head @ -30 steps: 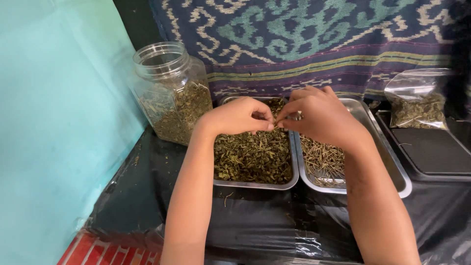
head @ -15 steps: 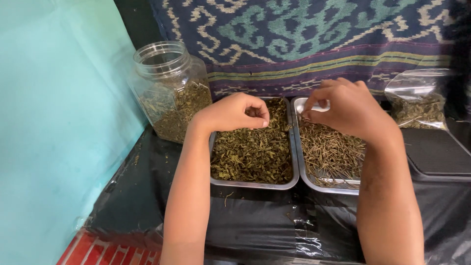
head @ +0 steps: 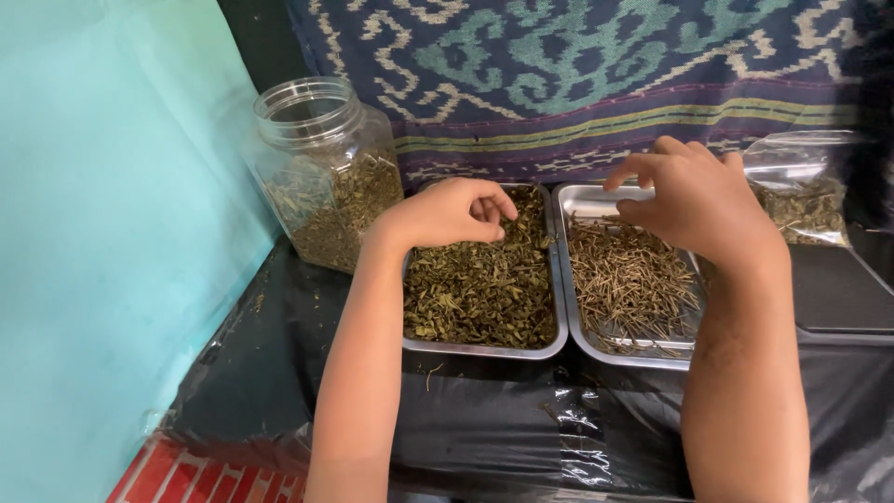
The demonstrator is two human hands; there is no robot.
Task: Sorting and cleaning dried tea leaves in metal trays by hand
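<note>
The left hand (head: 452,212) is curling over the far end of the left tray (head: 484,346), fingers bent into the dried leaves (head: 480,279); whether it is gripping any, I cannot tell. Just right of that tray, the right hand (head: 694,200) is hovering loosely open over the stems (head: 629,279) in the right tray (head: 619,349). A jar (head: 321,168) is standing left of that tray.

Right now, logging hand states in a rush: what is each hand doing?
Left hand: fingers curled into the dried leaves; a grip cannot be told.
Right hand: open, holding nothing, above the stems.
</note>
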